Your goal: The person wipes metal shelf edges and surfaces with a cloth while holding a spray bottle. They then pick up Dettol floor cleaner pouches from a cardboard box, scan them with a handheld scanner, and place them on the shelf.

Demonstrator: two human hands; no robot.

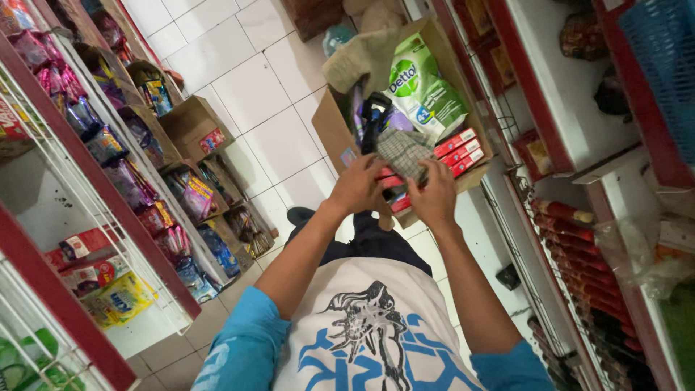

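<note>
Where hands (394, 190) meet, slim red cartons (456, 150).

I stand in a shop aisle on white floor tiles (246, 94), looking down past my white and blue shirt (369, 337); both my arms reach into an open cardboard box (329, 130) ahead of me. My left hand (356, 186) and my right hand (434, 194) grip a checked cloth (402, 150) lying over long red cartons (457, 150); a green refill pouch (423, 90) leans behind them in the box; wire racks of snack packets (130, 181) line my left, and red shelves (579, 239) my right.
</note>
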